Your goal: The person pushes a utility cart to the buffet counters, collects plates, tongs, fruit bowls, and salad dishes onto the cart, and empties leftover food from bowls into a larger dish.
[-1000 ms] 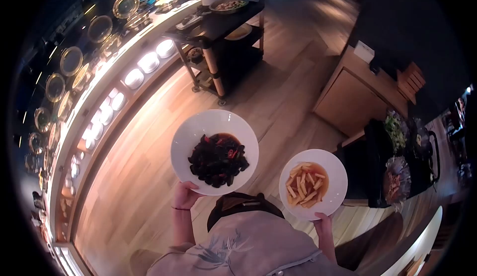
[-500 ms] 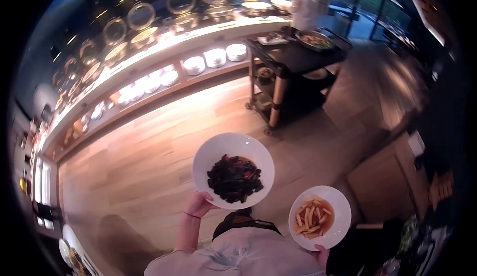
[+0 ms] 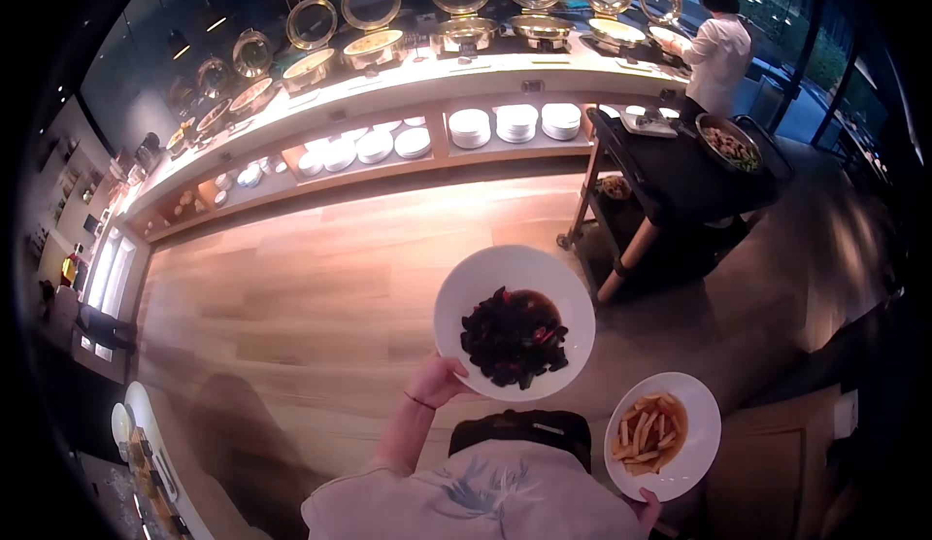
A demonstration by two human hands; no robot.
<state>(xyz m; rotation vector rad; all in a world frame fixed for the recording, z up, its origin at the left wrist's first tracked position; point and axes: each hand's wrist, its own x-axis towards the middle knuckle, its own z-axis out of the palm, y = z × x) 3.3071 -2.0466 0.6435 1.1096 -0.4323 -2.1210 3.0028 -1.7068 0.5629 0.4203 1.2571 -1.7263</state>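
Observation:
My left hand (image 3: 439, 381) grips the lower left rim of a wide white bowl (image 3: 464, 278), fingers partly hidden beneath it. Dark, nearly black pieces of food (image 3: 515, 338) with some red bits lie in brown sauce in that bowl. Lower and to the right, my right hand (image 3: 645, 507) holds a smaller white bowl (image 3: 701, 433) by its near rim. Pale strips of food (image 3: 649, 433) sit in orange-brown sauce inside it. Both bowls are held out above the floor in front of my body, apart from each other.
A buffet counter (image 3: 388, 103) runs along the back with several open chafing dishes (image 3: 374, 47). Stacked plates (image 3: 470, 128) fill the shelf below. A black cart (image 3: 660, 171) carries a large pan of food (image 3: 728, 144). Behind it, a person in white (image 3: 720, 54) stands at the counter.
The view has swung left, so the counter, cart and person appear farther right. Both bowls also appear farther right in view and stay in my hands.

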